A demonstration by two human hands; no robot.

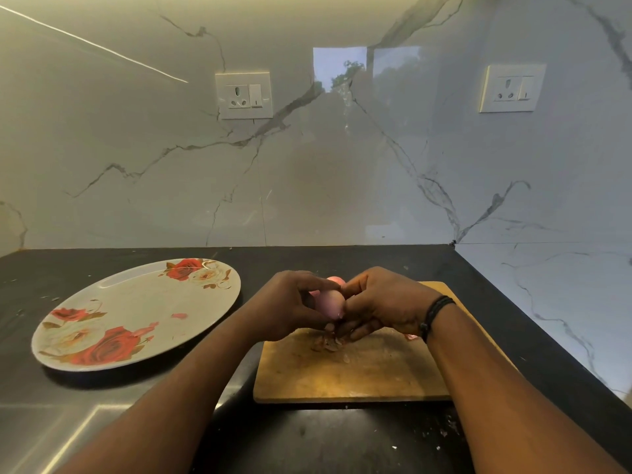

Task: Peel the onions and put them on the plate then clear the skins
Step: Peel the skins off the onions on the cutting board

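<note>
Both hands, left hand [290,302] and right hand [379,306], gripped one onion [330,302] over the board [359,371]; plate [113,295] lay at nine o'clock, nearer the left.

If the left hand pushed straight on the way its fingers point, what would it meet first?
The left hand points rightward, its fingers curled round the onion. Past the onion it would most likely meet the right hand, which closes on the same onion from the other side.

Black braided wristband [436,311] (bare forearms)
</note>
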